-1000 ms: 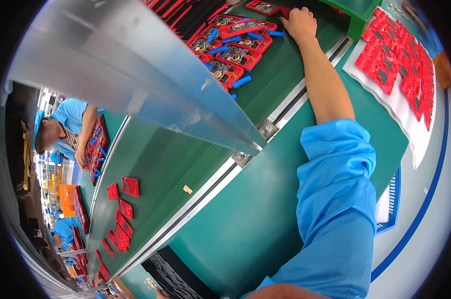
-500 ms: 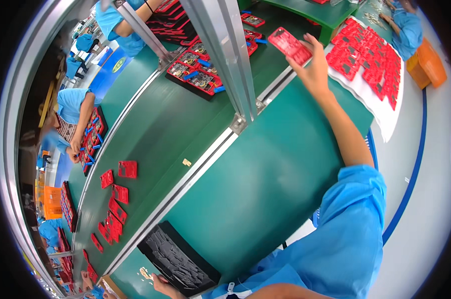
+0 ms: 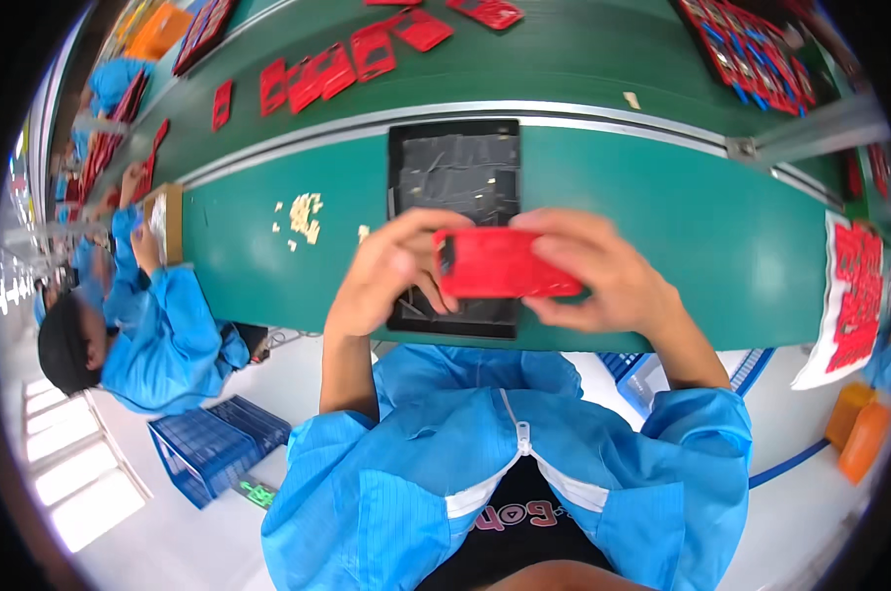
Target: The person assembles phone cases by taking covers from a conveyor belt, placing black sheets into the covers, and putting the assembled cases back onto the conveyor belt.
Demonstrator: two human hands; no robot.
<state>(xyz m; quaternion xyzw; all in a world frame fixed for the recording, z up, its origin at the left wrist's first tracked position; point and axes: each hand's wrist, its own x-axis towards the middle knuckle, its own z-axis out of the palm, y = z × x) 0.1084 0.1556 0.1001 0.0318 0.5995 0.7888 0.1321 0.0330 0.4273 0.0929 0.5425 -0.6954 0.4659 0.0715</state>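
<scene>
i hold a flat red case in both hands over the green tabletop, just above a black tray that lies against the metal rail of the conveyor belt. my left hand is curled shut around the case's left end, fingers under it and thumb at its near edge; my right hand is closed over the right end, fingers wrapping the top edge. the case sits level between them, clear of the tray. small pale scraps lie scattered on the tabletop to my left, and a white sheet of red cases hangs at the far right edge. more red cases ride the belt beyond the rail. another person in a blue smock works at the next place on my left. to do this well, i judge the grip should stay at the two ends so the middle face stays open to view, with the case kept flat and turned slowly over the tray so anything that drops lands there.
</scene>
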